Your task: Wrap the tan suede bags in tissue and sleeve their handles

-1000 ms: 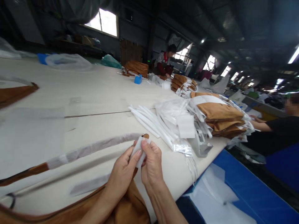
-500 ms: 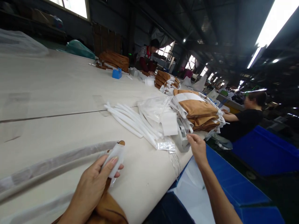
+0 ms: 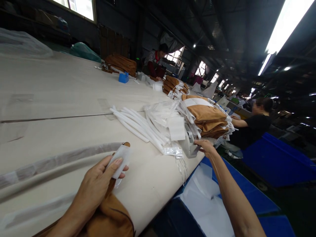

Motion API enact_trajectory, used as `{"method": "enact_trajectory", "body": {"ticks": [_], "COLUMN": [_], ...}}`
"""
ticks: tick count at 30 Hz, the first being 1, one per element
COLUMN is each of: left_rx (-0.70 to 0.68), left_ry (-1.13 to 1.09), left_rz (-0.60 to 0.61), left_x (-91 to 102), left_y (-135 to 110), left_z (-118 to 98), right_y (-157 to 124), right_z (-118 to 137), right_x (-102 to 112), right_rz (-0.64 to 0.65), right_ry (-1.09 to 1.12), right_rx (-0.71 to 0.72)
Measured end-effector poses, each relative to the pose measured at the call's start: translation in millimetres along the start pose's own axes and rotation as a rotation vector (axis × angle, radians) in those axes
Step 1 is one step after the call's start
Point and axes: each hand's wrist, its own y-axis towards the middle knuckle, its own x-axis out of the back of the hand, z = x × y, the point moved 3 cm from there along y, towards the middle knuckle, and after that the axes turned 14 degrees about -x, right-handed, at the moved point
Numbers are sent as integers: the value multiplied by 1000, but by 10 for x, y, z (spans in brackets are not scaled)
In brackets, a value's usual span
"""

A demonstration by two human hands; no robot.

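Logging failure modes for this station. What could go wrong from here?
1. Left hand alone pinches the white wrap onto the strap end; it could loosen or slide off.
2. Right hand is at the grey dispenser, which sits at the table edge above the blue bin; a pull might tip it over.
3. Clear plastic strips hang off the edge beside it and could snag.

The hall is dim: the dark ceiling (image 3: 222, 23) is broken by a fluorescent strip (image 3: 283, 29) blown out to white glare at upper right and a bright window (image 3: 81, 6) at upper left. The pale bench (image 3: 61, 89) is evenly lit, with soft shadows. The left hand (image 3: 98, 184) is sharp, the distance is soft, and straight lines bend at the edges.
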Motion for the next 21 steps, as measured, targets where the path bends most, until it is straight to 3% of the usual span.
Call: {"method": "enact_trajectory", "body": {"ticks": [5, 11, 15, 21], "left_rx": [-25, -19, -25, -124], "left_ry": [-27, -60, -82, -139], "left_rz": [7, -8, -33, -10], "left_x": [30, 28, 12, 12], "left_y": [14, 3, -19, -100], "left_z": [92, 40, -61, -80], "right_y": [-82, -392, -407, -254], "right_z": [-9, -442, -700, -713], "right_x": [88, 323, 239, 100], "right_rz": [-50, -80, -47, -158], "right_ry": [161, 253, 188, 57], "right_rx": [100, 147, 113, 135]}}
